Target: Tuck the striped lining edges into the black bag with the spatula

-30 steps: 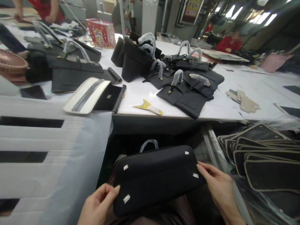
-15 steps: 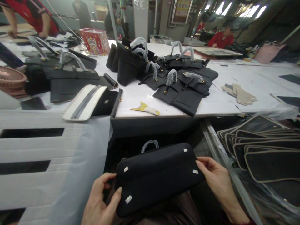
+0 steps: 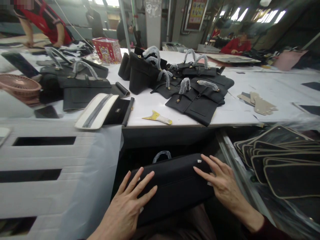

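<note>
A black handbag (image 3: 175, 181) lies bottom-up on my lap below the table edge, its wrapped handle (image 3: 162, 155) poking out behind. My left hand (image 3: 130, 203) rests flat on the left part of its base, fingers spread. My right hand (image 3: 220, 181) lies flat on the right end, fingers stretched out over a small white-taped foot (image 3: 199, 161). Neither hand grips anything.
The white table (image 3: 250, 96) carries several black handbags (image 3: 197, 100), a yellow-handled scraper (image 3: 157, 117), a white and grey panel (image 3: 96, 110), a red box (image 3: 108, 50) and a pink fan (image 3: 20, 87). Black trimmed panels (image 3: 282, 160) are stacked at right. Other people work at the back.
Both hands let go of the bag's ends and now lie flat and open on its base. The view shifted slightly.
</note>
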The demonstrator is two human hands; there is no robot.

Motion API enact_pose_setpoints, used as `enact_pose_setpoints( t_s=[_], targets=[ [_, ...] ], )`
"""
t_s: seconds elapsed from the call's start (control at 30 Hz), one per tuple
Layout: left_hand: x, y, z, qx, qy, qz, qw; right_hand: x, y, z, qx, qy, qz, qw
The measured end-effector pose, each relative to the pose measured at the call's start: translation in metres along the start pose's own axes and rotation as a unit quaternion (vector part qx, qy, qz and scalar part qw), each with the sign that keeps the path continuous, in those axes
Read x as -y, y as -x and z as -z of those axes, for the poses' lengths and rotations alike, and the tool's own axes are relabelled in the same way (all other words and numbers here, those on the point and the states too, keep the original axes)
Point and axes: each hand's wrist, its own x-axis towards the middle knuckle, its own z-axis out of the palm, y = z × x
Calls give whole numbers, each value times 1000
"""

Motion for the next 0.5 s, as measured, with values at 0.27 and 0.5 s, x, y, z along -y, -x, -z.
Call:
enact_pose_setpoints(
  t_s=[0.27, 0.5],
  targets=[
    [-3, -8, 9, 35, 9, -44, 998, 10, -7, 9, 41, 23, 72, 996],
    [-9, -7, 6, 50, 22, -24, 998, 61, -17, 6, 70, -52, 95, 992]
  ],
)
